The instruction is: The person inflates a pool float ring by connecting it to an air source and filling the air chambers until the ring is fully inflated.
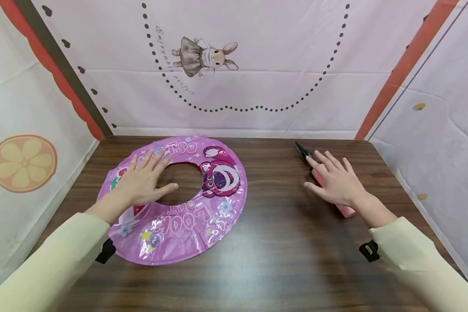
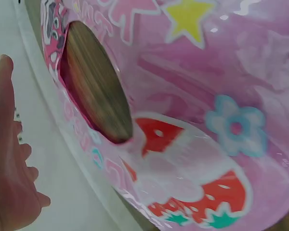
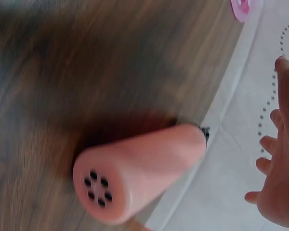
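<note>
A pinkish-purple swim ring (image 1: 226,221) lies rather flat on the left half of the table, printed with a bear, flowers and strawberries (image 2: 216,192). Over its left side my left hand (image 1: 142,180) is spread with fingers straight, holding nothing. On the right lies a pink cylindrical device (image 3: 149,168) with a black tapered nozzle (image 1: 303,151) and a cluster of small holes in its end face. My right hand (image 1: 337,180) spreads above this device, palm down, and hides its middle in the head view. In the right wrist view that hand's fingers (image 3: 267,144) appear apart from it.
The brown wood-grain table (image 1: 257,268) has a patterned cloth (image 1: 257,52) hanging behind it and more cloth at both sides. A black strap piece (image 1: 369,250) hangs at the right wrist, another (image 1: 106,251) at the left.
</note>
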### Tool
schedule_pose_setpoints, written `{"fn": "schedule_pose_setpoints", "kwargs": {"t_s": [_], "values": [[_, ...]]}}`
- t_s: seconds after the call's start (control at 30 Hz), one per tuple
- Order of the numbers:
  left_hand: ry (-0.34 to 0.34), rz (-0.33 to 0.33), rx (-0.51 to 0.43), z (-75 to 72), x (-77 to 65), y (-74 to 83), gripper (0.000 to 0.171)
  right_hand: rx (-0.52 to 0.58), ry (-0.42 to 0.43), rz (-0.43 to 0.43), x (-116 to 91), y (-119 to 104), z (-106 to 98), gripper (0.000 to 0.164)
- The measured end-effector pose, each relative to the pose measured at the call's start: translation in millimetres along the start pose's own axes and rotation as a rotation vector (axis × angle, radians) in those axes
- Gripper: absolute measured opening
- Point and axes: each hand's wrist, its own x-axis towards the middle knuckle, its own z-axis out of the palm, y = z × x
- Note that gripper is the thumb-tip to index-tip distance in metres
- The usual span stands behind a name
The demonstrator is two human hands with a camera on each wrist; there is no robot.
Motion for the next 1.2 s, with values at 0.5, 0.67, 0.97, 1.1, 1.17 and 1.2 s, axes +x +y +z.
{"fn": "schedule_pose_setpoints", "kwargs": {"t_s": [0.5,0.67,0.97,1.1,1.17,1.2], "values": [[0.12,0.056,0.004,18.0,-42.8,-53.6,0.08,0.023,0.035,-0.309,13.8,-58.0,37.3,0.06],[0.065,0.038,0.006,23.6,-55.9,-65.3,0.079,0.083,0.049,-0.381,20.1,-79.1,46.8,0.051],[0.031,-0.001,-0.011,47.5,-75.5,-81.8,0.072,0.156,-0.025,-0.543,22.8,-114.8,57.7,0.044],[0.001,-0.025,-0.064,55.4,-79.2,-83.0,0.074,0.165,-0.087,-0.615,19.8,-128.4,60.6,0.046],[-0.008,-0.038,-0.078,57.9,-80.2,-81.9,0.075,0.159,-0.127,-0.633,18.1,-133.7,61.0,0.047],[0.0,-0.038,-0.08,58.9,-80.8,-81.2,0.074,0.148,-0.147,-0.631,17.6,-135.6,61.0,0.047]]}}
